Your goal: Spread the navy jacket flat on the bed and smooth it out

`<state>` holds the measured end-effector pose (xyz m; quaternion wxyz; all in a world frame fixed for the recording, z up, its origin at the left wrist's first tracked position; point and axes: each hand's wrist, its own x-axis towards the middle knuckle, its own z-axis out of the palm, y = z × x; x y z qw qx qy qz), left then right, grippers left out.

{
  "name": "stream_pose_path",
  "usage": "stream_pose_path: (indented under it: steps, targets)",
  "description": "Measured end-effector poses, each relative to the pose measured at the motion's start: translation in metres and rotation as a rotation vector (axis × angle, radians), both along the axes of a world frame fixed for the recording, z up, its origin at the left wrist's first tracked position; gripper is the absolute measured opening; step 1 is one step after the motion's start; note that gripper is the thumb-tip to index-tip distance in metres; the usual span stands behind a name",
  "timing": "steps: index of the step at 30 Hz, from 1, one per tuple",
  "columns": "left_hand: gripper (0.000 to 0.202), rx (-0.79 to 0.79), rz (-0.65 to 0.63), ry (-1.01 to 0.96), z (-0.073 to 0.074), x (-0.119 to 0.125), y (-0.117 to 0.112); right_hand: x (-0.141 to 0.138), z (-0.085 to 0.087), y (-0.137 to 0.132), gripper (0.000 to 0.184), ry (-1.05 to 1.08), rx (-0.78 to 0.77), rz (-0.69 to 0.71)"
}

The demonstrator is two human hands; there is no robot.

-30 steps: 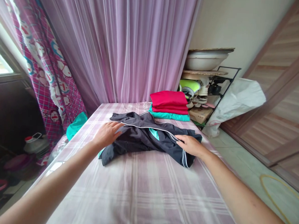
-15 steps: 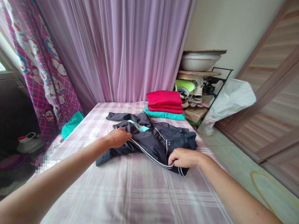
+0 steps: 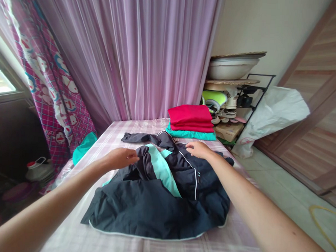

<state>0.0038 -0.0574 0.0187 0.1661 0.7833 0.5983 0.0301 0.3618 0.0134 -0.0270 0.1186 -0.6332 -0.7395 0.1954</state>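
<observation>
Head view: a dark garment (image 3: 159,205) lies rumpled on the plaid cloth (image 3: 151,249), its long axis running roughly left to right. Its white-piped edge (image 3: 143,237) bows toward the wearer, while a sleeve-like length (image 3: 141,138) at the far side points left. The left hand (image 3: 120,157) curls beside the pale teal strip (image 3: 164,170); the right hand (image 3: 199,149) bends over the far right portion. Whether either hand grips fabric, I cannot tell.

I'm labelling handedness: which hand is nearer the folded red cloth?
Right: the right hand is just this side of the folded red cloth; the left hand is farther off, toward its left.
</observation>
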Motion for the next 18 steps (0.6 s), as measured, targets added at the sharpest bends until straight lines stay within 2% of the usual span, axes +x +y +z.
stream_pose_path:
  steps: [1,2,5,8,11,13,15,17,18]
  targets:
    - [0.037,0.12,0.08,0.052,-0.007,-0.003,0.019,-0.006,-0.003,0.011,0.039,-0.023,0.002,-0.027]
    - [0.04,0.167,0.149,0.092,-0.016,-0.006,0.038,-0.012,-0.006,0.02,0.043,-0.035,-0.003,-0.049]
    - [0.057,0.099,0.291,0.118,-0.046,-0.012,0.083,-0.026,-0.017,0.044,0.057,-0.041,-0.043,-0.081]
    - [0.07,-0.008,0.328,0.076,-0.073,-0.013,0.108,-0.034,-0.031,0.059,0.07,-0.059,-0.078,-0.075]
    - [0.064,-0.092,0.292,-0.016,-0.089,-0.014,0.117,-0.04,-0.046,0.065,0.078,-0.127,-0.055,-0.032]
    - [0.061,-0.147,0.279,-0.126,-0.093,-0.016,0.117,-0.044,-0.053,0.064,0.069,-0.199,-0.042,0.0]
    - [0.064,-0.182,0.288,-0.291,-0.089,-0.018,0.114,-0.047,-0.056,0.061,0.045,-0.263,-0.042,0.016]
    - [0.069,-0.219,0.291,-0.483,-0.077,-0.022,0.11,-0.046,-0.054,0.057,0.025,-0.305,-0.033,0.019]
    - [0.071,-0.243,0.28,-0.578,-0.068,-0.025,0.109,-0.044,-0.05,0.055,0.021,-0.315,-0.02,0.012]
